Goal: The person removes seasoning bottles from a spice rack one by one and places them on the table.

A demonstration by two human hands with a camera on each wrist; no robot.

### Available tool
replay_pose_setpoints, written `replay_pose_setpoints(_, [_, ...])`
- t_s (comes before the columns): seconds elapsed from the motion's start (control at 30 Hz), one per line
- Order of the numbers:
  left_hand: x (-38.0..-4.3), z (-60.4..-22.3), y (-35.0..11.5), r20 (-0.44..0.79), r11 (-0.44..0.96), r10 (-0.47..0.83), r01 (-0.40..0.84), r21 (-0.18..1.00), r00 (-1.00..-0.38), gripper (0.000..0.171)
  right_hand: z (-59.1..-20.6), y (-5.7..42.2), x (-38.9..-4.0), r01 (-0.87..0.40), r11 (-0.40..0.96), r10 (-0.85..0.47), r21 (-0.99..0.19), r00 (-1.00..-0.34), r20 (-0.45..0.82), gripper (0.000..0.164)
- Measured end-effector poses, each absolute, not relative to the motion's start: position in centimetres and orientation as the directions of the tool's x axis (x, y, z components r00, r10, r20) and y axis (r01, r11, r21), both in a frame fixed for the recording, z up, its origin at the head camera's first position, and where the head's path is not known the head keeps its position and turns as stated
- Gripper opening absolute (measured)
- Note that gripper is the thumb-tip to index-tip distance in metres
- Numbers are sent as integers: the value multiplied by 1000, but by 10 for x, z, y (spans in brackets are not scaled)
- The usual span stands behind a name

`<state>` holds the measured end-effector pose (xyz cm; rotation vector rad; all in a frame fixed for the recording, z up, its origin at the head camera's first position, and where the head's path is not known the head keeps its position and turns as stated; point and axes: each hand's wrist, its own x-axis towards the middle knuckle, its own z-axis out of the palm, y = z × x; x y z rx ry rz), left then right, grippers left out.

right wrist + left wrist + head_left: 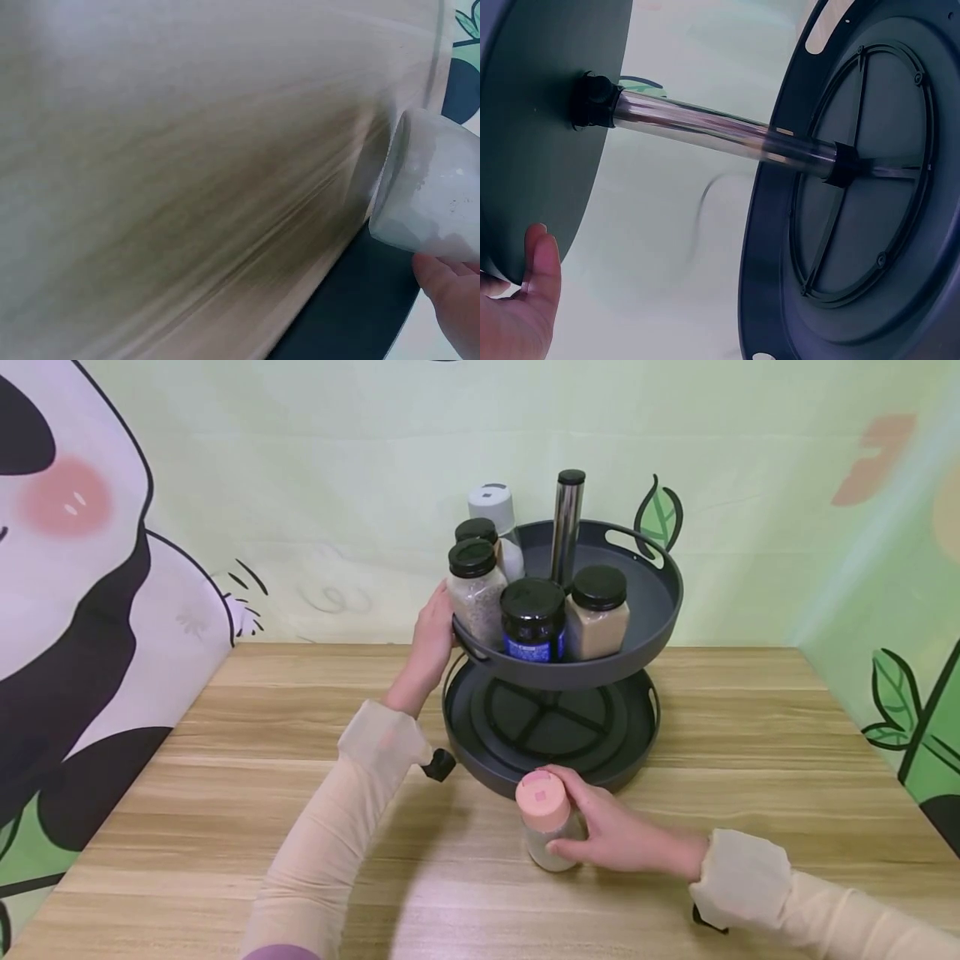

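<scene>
My left hand (433,639) grips the left rim of the upper tray (577,675) of a dark grey two-tier rack. The left wrist view has a thumb (546,262) against the tray's underside near the rim. My right hand (622,831) holds a clear shaker jar with a pink lid (542,802), upright in front of the lower tray (480,768). Pale contents fill the jar (431,187) in the right wrist view; I cannot tell whether its base touches the table.
Several jars stand on the upper tray's left and front: a blue-labelled jar (533,622), a square tan-filled jar (598,618), a black-lidded clear jar (478,602) and a white-lidded bottle (492,506). A metal pole (567,527) joins both tiers. Beneath is a wooden table (247,760).
</scene>
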<state>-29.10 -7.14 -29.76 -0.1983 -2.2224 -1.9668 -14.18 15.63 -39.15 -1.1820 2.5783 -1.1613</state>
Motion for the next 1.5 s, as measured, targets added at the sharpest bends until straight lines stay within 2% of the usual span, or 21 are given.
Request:
replay_pose_setpoints(0.37, [-291, -298, -71, 214, 128, -20, 209, 969, -977, 40, -393, 159, -141, -514, 375, -641, -771, -745, 185, 63])
replay_pose_setpoints(0.83, [-291, -297, -70, 205, 121, -27, 201, 972, -978, 41, -396, 162, -141, -463, 408, -627, -787, -768, 127, 62])
replay_pose_setpoints(1.13, [-292, -298, -70, 203, 131, -24, 198, 971, -979, 41, -397, 163, -142, -451, 405, -631, -795, -767, 113, 62])
replay_pose_setpoints(1.5, [-292, -298, -70, 197, 125, -31, 192, 973, -980, 40, -393, 167, -146, -484, 399, -672, -778, -732, 111, 65])
